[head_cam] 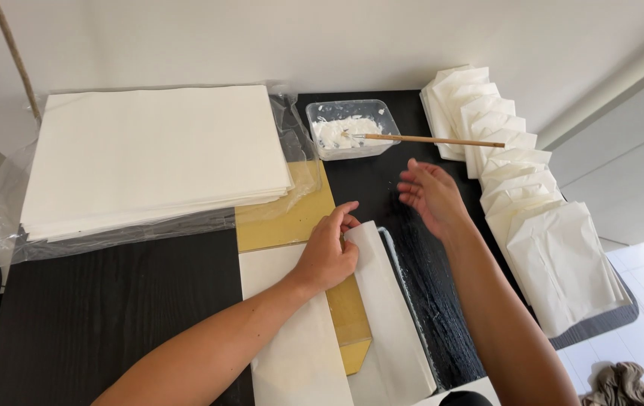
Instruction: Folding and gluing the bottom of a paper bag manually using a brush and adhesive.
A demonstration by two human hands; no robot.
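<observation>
White paper, thin and matte, lies folded over a flat yellow board (286, 219), and the left hand (327, 252) presses down on the folded flap (382, 301) with its fingertips curled at the flap's upper corner. Whether the fingers pinch the edge or only hold it flat cannot be told from above. This paper sheet (292, 353) runs from the hand down to the lower edge of the view, where it is cut off; a strip of the yellow board shows between its two layers.

Just to the right, the right hand (429, 194) hovers above the black table (96, 316) with fingers loosely spread and holding nothing. The wood-grain tabletop under it carries pale smears along the flap's edge.

Beyond the hands stands a clear plastic tub (352, 128) of white paste, with a slim wooden stick (435, 140) resting on its rim and pointing right. A row of folded white paper bags (532, 218), overlapping like shingles, runs along the table's right edge. To the left, a thick stack of white sheets (153, 154) sits on crinkled clear plastic wrap (6, 218).

A thin rod (15, 56) crosses the upper left corner, and a crumpled grey-brown cloth (622, 383) lies on the floor at lower right, partly out of view. A dark round shape at the bottom edge is too cut off to identify.
</observation>
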